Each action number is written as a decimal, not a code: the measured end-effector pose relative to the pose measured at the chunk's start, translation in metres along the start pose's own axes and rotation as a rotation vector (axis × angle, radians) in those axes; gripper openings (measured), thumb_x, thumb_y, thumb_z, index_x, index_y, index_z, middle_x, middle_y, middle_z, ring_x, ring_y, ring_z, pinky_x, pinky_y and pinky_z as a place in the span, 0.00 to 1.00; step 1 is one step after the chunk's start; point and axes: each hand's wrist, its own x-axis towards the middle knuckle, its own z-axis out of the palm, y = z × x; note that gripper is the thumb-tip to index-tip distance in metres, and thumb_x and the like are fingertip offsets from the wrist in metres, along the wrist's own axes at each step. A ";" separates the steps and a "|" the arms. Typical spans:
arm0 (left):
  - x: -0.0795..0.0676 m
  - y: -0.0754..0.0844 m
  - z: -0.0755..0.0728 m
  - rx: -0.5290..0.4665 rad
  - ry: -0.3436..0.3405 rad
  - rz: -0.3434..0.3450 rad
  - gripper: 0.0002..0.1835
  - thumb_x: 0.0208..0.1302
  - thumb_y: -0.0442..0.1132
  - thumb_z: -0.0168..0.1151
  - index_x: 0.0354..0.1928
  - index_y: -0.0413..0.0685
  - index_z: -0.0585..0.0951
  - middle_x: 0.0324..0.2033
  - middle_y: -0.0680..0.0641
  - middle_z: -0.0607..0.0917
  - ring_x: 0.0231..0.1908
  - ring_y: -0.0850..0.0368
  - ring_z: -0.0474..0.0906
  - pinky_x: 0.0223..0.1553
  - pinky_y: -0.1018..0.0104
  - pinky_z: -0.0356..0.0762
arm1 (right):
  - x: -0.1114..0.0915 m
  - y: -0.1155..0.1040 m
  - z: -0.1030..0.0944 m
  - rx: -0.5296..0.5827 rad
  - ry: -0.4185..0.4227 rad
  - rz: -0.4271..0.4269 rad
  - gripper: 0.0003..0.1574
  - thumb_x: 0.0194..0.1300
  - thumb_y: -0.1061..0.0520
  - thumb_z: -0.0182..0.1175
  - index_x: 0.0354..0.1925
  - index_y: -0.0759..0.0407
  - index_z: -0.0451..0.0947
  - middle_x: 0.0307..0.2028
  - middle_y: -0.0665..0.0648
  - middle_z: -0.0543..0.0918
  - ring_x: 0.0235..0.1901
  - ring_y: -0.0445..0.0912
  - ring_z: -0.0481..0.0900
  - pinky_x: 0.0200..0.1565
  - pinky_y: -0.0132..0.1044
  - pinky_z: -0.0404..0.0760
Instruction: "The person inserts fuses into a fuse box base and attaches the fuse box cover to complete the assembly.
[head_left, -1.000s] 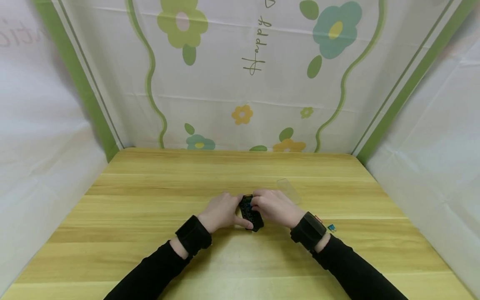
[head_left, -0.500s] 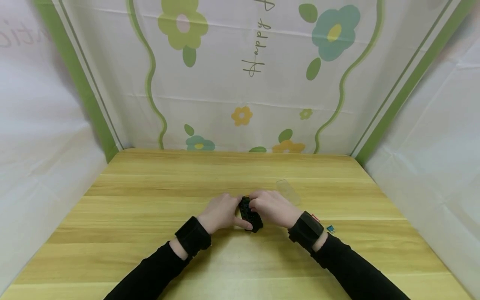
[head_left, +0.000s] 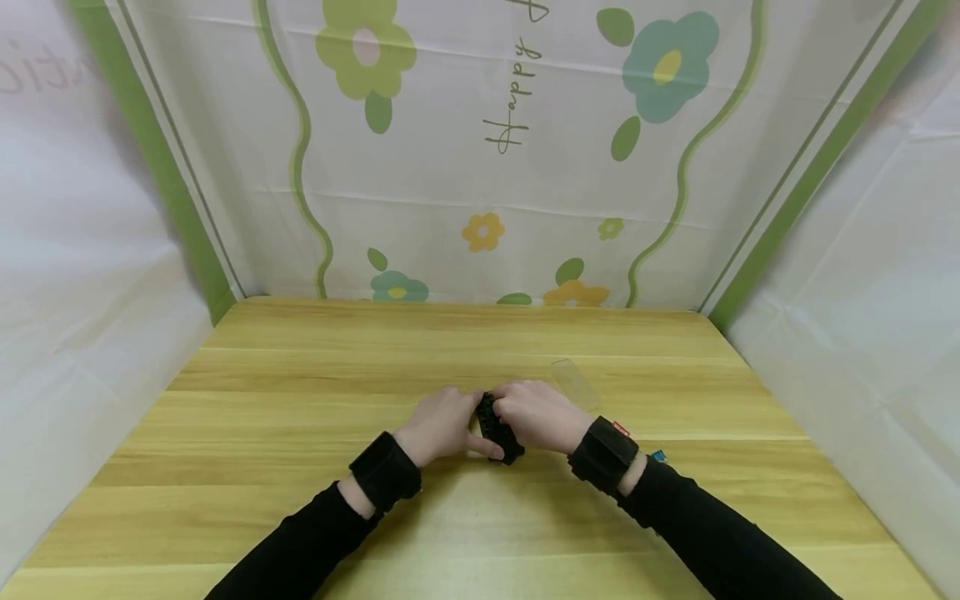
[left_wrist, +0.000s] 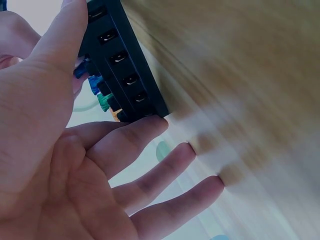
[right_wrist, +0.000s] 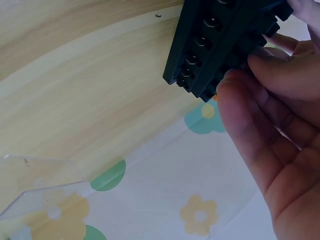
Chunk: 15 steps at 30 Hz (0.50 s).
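The person's left hand (head_left: 442,421) grips a black terminal block (head_left: 497,429) at its two ends, thumb near and forefinger far, the other fingers stretched out; the right hand (head_left: 543,412) is drawn in from the opposite side, thumb and forefinger nearly together at the block's ridged face, though I can't tell whether anything is pinched between them. The block sits low between the two hands, mid-table. Each wrist wears a black band, and dark sleeves run back from there. Around them spreads a pale wood-grain tabletop (head_left: 247,400), its grain running from side to side; a clear plastic cover (head_left: 576,385) lies beyond the right hand, and a small blue piece (head_left: 658,456) peeps out beside the right sleeve (head_left: 720,517). Behind the far edge hangs a white cloth backdrop (head_left: 420,167) with flowers, wavy green vines and the word "Happy" set sideways; white cloth walls close in both sides along green borders. From the left wrist, unlike from the head, you see a row of metal-filled recesses along the block and blue, green (left_wrist: 103,101) and orange inserts on its face. The right wrist shows hexagonal metal fittings (right_wrist: 201,41) and the cover's thin raised edges.
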 end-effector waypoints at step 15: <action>-0.001 0.001 0.001 -0.027 0.026 0.015 0.31 0.41 0.65 0.71 0.37 0.48 0.78 0.18 0.55 0.71 0.20 0.62 0.65 0.22 0.70 0.63 | 0.004 -0.005 0.000 -0.043 -0.019 0.001 0.15 0.53 0.57 0.69 0.19 0.50 0.72 0.22 0.46 0.68 0.20 0.39 0.65 0.25 0.28 0.64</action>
